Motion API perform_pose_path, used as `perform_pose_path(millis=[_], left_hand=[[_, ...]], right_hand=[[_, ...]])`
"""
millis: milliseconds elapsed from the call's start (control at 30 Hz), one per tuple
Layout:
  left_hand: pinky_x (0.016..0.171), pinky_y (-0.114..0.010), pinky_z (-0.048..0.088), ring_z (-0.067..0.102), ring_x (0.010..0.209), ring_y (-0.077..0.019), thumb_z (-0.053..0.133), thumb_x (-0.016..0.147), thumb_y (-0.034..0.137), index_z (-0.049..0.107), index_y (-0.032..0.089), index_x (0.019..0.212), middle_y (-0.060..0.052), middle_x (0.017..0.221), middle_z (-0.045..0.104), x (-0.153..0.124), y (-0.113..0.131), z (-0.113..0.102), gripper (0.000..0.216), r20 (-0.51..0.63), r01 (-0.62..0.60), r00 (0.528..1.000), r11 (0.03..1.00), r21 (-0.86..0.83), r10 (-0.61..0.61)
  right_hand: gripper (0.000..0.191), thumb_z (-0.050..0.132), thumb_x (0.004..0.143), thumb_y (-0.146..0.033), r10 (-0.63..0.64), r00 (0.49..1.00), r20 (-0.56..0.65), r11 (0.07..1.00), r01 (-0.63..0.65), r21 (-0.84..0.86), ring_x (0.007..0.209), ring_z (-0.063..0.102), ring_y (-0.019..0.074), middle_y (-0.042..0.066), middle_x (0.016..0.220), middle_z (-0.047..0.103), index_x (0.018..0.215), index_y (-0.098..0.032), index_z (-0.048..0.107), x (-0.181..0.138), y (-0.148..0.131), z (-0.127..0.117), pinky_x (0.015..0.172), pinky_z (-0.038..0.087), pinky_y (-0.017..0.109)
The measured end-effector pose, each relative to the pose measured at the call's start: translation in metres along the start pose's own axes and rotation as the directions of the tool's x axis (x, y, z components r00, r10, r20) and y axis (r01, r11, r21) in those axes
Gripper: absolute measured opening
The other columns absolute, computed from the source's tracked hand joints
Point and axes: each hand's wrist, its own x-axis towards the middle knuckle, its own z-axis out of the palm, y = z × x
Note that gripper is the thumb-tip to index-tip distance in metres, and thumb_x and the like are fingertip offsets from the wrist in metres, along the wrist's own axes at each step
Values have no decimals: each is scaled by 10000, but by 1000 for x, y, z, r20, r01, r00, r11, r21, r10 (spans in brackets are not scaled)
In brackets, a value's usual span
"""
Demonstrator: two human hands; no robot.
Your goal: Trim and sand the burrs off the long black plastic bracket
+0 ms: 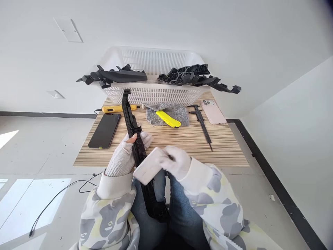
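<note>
My left hand (pixel 127 152), in a fingerless white glove, is closed around the middle of a long black plastic part (pixel 134 133). The part runs from my lap up over the low wooden table (pixel 182 146). My right hand (pixel 175 161), also gloved, grips a white rectangular block (pixel 147 170) and presses it against the black part just below my left hand. Both hands hover over the table's near edge, above my knees.
A white basket (pixel 153 74) at the table's far end carries black plastic parts (pixel 114 75) across its rim. Before it lie a yellow tool (pixel 116 109), a dark phone (pixel 104 130), a grey cloth (pixel 177 113) with a yellow knife (pixel 168 119), a black caliper (pixel 203 125) and a pink phone (pixel 212 111). A cable (pixel 57 198) trails on the floor at left.
</note>
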Motion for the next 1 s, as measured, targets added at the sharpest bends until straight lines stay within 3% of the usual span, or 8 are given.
perform_pose_path(millis=[133, 267, 367, 600, 667, 733, 867, 1000], left_hand=[[1050, -478, 624, 802, 972, -260, 797, 852, 226, 698, 217, 1203, -9, 821, 760, 1, -3, -1, 365, -32, -16, 999, 1000, 16, 17], [1035, -457, 630, 797, 937, -238, 808, 850, 227, 682, 231, 1276, -8, 857, 763, 1, -2, -2, 443, 25, -1, 1000, 1000, 29, 1], [1040, -446, 627, 791, 921, -227, 806, 856, 252, 681, 227, 1282, -6, 872, 756, 0, 0, -1, 444, 28, 2, 1000, 999, 39, -3], [1034, -410, 629, 794, 943, -228, 823, 840, 247, 710, 222, 1217, 7, 819, 751, 3, -3, -2, 394, 19, -35, 999, 999, 30, 35], [1016, -400, 637, 796, 928, -224, 820, 842, 242, 709, 226, 1247, 8, 824, 761, 2, -3, -2, 419, 22, -31, 999, 999, 40, 30], [1002, -395, 644, 798, 922, -226, 812, 846, 241, 701, 228, 1291, 4, 834, 769, 2, -3, -2, 459, 15, -18, 1000, 998, 59, 17], [1021, -401, 639, 802, 983, -231, 790, 862, 236, 671, 219, 1360, -37, 962, 806, 1, -2, -3, 512, 18, -17, 1000, 999, 38, 16], [990, -377, 649, 806, 999, -232, 763, 888, 236, 675, 225, 1353, -49, 998, 815, -1, 0, -2, 474, -28, 14, 1000, 998, 66, -12]], right_hand=[[438, 616, 889, -638, 26, 991, -128, 1000, -25, 13, 620, 532, 165, -16, 635, 586, 732, -229, 629, 12, -10, 16, 593, 424, 297], [429, 737, 784, -615, -60, 993, 99, 996, 67, -65, 625, 500, 159, -30, 630, 564, 641, -242, 582, 16, -15, 18, 614, 385, 306], [377, 682, 831, -597, -6, 1000, -21, 1000, 6, -18, 646, 496, 160, -27, 673, 586, 726, -240, 625, 17, -13, 16, 621, 369, 300], [326, 728, 787, -514, 54, 998, 31, 998, -55, 13, 622, 491, 147, -38, 619, 564, 680, -223, 628, 22, -18, 10, 599, 368, 286], [325, 799, 733, -484, 83, 986, 142, 996, -84, 2, 586, 490, 140, -48, 562, 527, 646, -216, 636, 23, -19, 8, 575, 372, 283], [311, 812, 743, -494, 97, 992, 84, 989, -105, 105, 518, 463, 129, -61, 510, 473, 713, -207, 695, 24, -17, 4, 519, 375, 276], [451, 716, 856, -567, 153, 955, -255, 886, -19, 463, 375, 318, 98, -94, 516, 431, 1161, -234, 718, 14, -10, -10, 358, 287, 246], [455, 724, 841, -558, 53, 995, -86, 774, 14, 634, 427, 510, 139, -46, 629, 621, 1207, -291, 679, -3, -11, -17, 402, 420, 263]])
